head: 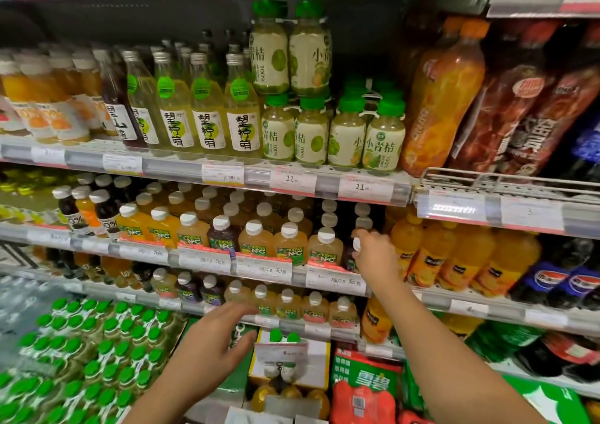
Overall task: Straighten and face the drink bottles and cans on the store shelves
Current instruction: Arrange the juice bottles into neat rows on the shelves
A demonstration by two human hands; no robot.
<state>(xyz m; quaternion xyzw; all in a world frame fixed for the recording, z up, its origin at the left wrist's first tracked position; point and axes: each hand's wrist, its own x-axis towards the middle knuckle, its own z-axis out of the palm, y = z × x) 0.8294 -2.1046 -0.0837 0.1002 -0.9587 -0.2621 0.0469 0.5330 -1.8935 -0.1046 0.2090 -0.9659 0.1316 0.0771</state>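
**Head view: right hand on a dark juice bottle, left hand loose below**

Head camera looks at a store drink wall with several shelves. The right hand (373,254) reaches to the middle shelf and grips a dark juice bottle (352,254) at its neck, fingers curled round just under the white cap (356,244). That bottle stands at the front edge of the shelf, at the right end of a row of white-capped NFC juice bottles (256,238), just beside a pale one (325,248) on its left and a group of orange drink bottles (454,258) on its right.

The left hand (211,345) hovers lower down, fingers spread and relaxed, holding nothing, in front of the next shelf's row of small white-capped bottles (289,305).

On the shelf above, tall glass lemon drink bottles (207,115) stand with labels forward, and beside them green-capped lime juice bottles (347,131), some stacked two high. Price tags (292,180) run along the shelf rails. At lower left sit shrink-wrapped packs of green-capped bottles (97,352).
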